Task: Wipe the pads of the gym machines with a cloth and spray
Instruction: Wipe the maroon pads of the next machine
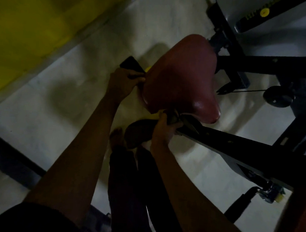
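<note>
A dark red seat pad (181, 78) of a gym machine fills the middle of the dim view. My left hand (122, 81) is at the pad's left edge, fingers closed around a dark, boxy object (131, 65) with a bit of yellow beside it; it is too dark to tell what the object is. My right hand (164, 129) is at the pad's near lower edge, closed on a bunched dark cloth (174, 118) pressed where the pad meets the black frame bar (236, 146). A dark rounded shape (138, 133) lies under that hand.
The machine's black frame (259, 65), a small wheel (278, 96) and a yellow knob (264, 12) stand to the right. A handle with a yellow tip (269, 194) juts out at lower right. A yellow wall (38, 19) lies left, pale floor (69, 101) below. My legs and a bare foot (117, 137) are beneath.
</note>
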`<act>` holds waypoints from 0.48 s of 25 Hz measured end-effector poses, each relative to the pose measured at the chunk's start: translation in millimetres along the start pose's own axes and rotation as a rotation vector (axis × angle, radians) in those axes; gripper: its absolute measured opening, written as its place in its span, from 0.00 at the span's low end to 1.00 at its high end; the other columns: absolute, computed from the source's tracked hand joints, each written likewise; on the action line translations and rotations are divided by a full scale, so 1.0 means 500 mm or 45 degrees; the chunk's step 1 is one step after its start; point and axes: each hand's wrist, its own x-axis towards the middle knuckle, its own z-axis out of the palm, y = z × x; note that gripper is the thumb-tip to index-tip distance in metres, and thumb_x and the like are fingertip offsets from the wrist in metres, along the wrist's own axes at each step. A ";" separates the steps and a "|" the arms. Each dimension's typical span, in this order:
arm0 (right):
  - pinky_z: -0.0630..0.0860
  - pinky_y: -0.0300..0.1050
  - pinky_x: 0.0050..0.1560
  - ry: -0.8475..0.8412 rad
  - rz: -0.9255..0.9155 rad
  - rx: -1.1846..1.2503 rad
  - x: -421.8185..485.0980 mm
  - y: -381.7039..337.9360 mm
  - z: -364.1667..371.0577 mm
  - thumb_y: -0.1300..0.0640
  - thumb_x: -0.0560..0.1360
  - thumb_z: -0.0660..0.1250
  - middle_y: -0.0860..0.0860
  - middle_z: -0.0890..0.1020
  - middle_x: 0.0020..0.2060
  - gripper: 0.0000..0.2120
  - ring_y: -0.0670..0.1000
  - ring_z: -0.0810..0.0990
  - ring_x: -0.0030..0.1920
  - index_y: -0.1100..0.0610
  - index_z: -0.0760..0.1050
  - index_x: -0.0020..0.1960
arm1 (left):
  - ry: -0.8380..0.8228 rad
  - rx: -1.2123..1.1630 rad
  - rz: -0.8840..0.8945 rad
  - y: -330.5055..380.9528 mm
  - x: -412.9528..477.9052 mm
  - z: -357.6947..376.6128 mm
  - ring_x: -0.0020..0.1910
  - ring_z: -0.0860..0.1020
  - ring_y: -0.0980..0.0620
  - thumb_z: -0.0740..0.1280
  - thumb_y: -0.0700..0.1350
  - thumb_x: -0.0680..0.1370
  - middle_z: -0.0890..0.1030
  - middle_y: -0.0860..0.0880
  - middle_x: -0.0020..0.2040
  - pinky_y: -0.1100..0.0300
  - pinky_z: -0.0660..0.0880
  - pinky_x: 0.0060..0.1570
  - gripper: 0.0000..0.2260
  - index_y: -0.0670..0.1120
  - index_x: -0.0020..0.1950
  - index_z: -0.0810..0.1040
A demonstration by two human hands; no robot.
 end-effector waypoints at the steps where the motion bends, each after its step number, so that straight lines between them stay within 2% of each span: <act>1: 0.74 0.55 0.65 -0.015 -0.133 -0.086 -0.011 0.010 0.002 0.58 0.80 0.67 0.54 0.69 0.63 0.31 0.60 0.74 0.66 0.59 0.54 0.77 | -0.013 -0.006 0.007 -0.015 -0.003 -0.002 0.56 0.80 0.54 0.74 0.44 0.76 0.84 0.46 0.58 0.66 0.77 0.54 0.13 0.45 0.60 0.83; 4: 0.73 0.53 0.66 -0.134 -0.298 -0.295 -0.040 0.027 0.011 0.58 0.80 0.68 0.61 0.64 0.72 0.36 0.63 0.71 0.68 0.60 0.52 0.80 | -0.012 -0.117 0.020 -0.041 -0.017 0.003 0.58 0.80 0.53 0.73 0.44 0.77 0.84 0.48 0.57 0.58 0.78 0.59 0.11 0.46 0.59 0.85; 6: 0.73 0.55 0.65 -0.230 -0.414 -0.522 -0.049 0.044 -0.012 0.58 0.79 0.70 0.62 0.61 0.74 0.41 0.64 0.70 0.69 0.55 0.47 0.82 | 0.036 -0.154 -0.001 -0.044 -0.015 0.008 0.55 0.81 0.52 0.74 0.45 0.76 0.85 0.48 0.55 0.56 0.79 0.57 0.10 0.46 0.57 0.85; 7: 0.74 0.57 0.65 -0.273 -0.565 -0.659 -0.053 0.060 -0.030 0.60 0.77 0.71 0.62 0.61 0.74 0.42 0.65 0.71 0.68 0.50 0.48 0.82 | 0.043 -0.167 -0.027 -0.048 -0.011 0.009 0.54 0.82 0.52 0.74 0.45 0.76 0.85 0.48 0.53 0.55 0.79 0.57 0.09 0.46 0.56 0.86; 8: 0.75 0.59 0.65 -0.307 -0.748 -0.792 -0.051 0.078 -0.047 0.61 0.76 0.72 0.62 0.63 0.74 0.41 0.65 0.72 0.68 0.48 0.52 0.80 | 0.035 -0.179 -0.056 -0.051 -0.010 0.007 0.53 0.82 0.53 0.74 0.46 0.76 0.86 0.48 0.52 0.54 0.79 0.57 0.09 0.47 0.55 0.86; 10: 0.74 0.63 0.67 -0.339 -1.097 -1.015 -0.031 0.106 -0.067 0.61 0.74 0.73 0.62 0.66 0.74 0.33 0.64 0.70 0.71 0.51 0.66 0.76 | 0.002 -0.152 -0.097 -0.065 0.000 0.004 0.53 0.83 0.51 0.73 0.47 0.77 0.86 0.47 0.51 0.51 0.79 0.57 0.09 0.47 0.55 0.86; 12: 0.71 0.63 0.69 -0.325 -1.255 -1.195 -0.005 0.103 -0.062 0.61 0.74 0.73 0.61 0.67 0.75 0.26 0.64 0.67 0.74 0.52 0.75 0.71 | -0.035 -0.210 -0.185 -0.061 -0.003 -0.005 0.52 0.83 0.49 0.68 0.51 0.80 0.85 0.46 0.51 0.52 0.79 0.56 0.10 0.46 0.54 0.86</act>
